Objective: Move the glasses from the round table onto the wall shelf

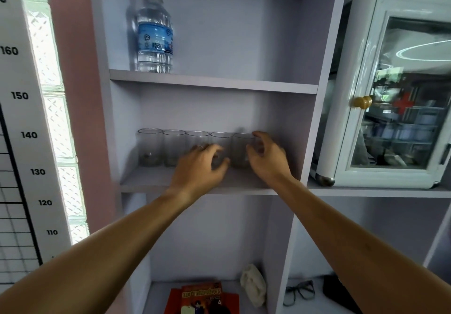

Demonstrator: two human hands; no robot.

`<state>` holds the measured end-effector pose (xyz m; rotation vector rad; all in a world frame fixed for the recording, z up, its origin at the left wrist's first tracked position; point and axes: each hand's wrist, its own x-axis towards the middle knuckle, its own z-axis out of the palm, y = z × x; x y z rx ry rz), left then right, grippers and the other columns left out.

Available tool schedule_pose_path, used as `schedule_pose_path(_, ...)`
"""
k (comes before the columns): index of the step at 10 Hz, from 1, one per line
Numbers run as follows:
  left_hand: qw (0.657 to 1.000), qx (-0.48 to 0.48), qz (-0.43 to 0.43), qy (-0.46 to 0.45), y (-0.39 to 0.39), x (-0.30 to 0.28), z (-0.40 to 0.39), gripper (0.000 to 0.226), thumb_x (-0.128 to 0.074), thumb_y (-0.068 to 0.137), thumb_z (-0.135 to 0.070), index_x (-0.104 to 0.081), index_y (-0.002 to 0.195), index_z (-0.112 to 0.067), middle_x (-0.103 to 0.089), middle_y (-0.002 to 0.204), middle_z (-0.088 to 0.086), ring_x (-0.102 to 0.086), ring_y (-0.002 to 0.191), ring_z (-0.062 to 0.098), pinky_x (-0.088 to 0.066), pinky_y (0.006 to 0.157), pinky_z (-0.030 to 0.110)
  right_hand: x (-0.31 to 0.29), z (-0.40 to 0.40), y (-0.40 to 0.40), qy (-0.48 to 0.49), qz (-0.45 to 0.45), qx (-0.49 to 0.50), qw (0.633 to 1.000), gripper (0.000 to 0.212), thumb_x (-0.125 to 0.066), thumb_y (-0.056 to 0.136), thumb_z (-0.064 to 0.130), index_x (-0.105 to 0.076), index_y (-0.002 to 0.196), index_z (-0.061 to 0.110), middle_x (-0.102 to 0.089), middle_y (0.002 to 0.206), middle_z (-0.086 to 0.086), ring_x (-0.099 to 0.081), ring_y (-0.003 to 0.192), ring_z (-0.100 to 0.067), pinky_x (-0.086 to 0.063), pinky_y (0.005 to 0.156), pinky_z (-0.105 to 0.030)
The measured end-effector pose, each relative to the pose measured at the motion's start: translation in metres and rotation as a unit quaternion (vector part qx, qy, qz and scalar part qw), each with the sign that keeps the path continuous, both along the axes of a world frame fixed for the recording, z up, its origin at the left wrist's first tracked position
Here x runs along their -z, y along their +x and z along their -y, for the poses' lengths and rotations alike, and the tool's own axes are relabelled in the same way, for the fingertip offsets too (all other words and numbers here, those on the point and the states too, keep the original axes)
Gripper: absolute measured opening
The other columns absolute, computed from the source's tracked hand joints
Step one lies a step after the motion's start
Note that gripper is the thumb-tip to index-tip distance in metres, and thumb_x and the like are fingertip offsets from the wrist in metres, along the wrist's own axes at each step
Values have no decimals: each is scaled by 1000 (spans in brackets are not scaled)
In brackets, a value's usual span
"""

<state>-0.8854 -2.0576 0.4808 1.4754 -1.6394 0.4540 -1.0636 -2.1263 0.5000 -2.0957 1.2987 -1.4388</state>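
Several clear glasses stand in a row on the middle board of the pale lilac wall shelf (151,181); the leftmost glass (149,146) and its neighbour (173,147) stand free. My left hand (201,167) curls around the lower part of the fourth glass (220,141), thumb across its front. My right hand (267,158) is cupped loosely at the rightmost glass (241,149), fingers spread by its rim and right side. The round table is out of view.
A water bottle (155,35) stands on the shelf board above. A white glass-door first-aid cabinet (380,94) sits to the right. Below lie an orange book (202,296), a crumpled cloth (253,284) and spectacles (299,291). A height chart (22,118) hangs at left.
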Motion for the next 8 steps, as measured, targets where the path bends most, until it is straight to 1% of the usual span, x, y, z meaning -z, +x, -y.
schedule_pose_path(1, 992, -74, 64, -85, 26, 1, -7, 44, -55, 82, -48, -66, 118, -26, -64, 119, 4, -57, 110, 36, -45, 88, 44, 3, -10, 11, -77, -92, 9, 993, 53, -61, 92, 33, -48, 143, 33, -44, 149, -12, -46, 133, -33, -42, 109, -45)
schedule_pose_path(2, 983, -151, 99, -36, 60, 3, -11, 60, -55, 83, -60, -49, 140, -42, -36, 154, 11, -25, 139, 51, -21, 110, 67, 9, -20, 35, -101, -224, 19, 969, 64, -56, 93, 45, -31, 152, 43, -11, 166, -13, -6, 153, -35, -17, 120, -52)
schedule_pose_path(3, 980, -171, 90, 48, 69, 7, -7, 73, -42, 82, -80, -28, 148, -53, -18, 165, 9, 1, 145, 53, -1, 111, 73, 13, -20, 45, -91, -242, 29, 966, 68, -54, 94, 48, -24, 154, 44, 1, 166, -18, 7, 152, -40, -12, 120, -53)
schedule_pose_path(4, 980, -168, 84, 71, 74, 8, -4, 84, -23, 75, -92, -14, 150, -56, -12, 167, 6, 12, 145, 52, 1, 111, 74, 15, -19, 51, -89, -234, 33, 968, 69, -55, 93, 49, -25, 155, 41, 2, 165, -24, 11, 150, -45, -15, 120, -54)
schedule_pose_path(5, 980, -165, 88, 70, 73, 9, -4, 85, -22, 74, -94, -12, 150, -56, -10, 167, 6, 15, 145, 51, 1, 111, 74, 16, -19, 53, -79, -246, 36, 965, 71, -55, 93, 50, -24, 155, 41, 3, 165, -22, 12, 150, -44, -16, 120, -54)
schedule_pose_path(6, 980, -157, 78, 96, 73, 5, -7, 86, -21, 74, -93, -5, 150, -57, -1, 168, 5, 25, 143, 43, 8, 111, 72, 5, -21, 52, -45, -258, 32, 964, 72, -55, 92, 53, -20, 155, 44, 3, 166, -18, 14, 151, -42, -14, 121, -53)
schedule_pose_path(7, 978, -150, 78, 122, 74, 1, -10, 86, -21, 75, -94, -1, 150, -57, 6, 168, 4, 27, 144, 43, 12, 111, 70, -2, -28, 51, -26, -262, 32, 964, 73, -56, 93, 52, -18, 155, 45, 4, 167, -16, 13, 151, -41, -12, 123, -54)
schedule_pose_path(8, 979, -131, 85, 128, 73, 5, -21, 84, -20, 80, -89, -1, 152, -51, 6, 168, 5, 15, 149, 42, 9, 113, 68, 4, -47, 52, -13, -234, 55, 971, 74, -50, 96, 52, -9, 157, 42, 11, 168, -9, 10, 153, -35, -11, 120, -57)
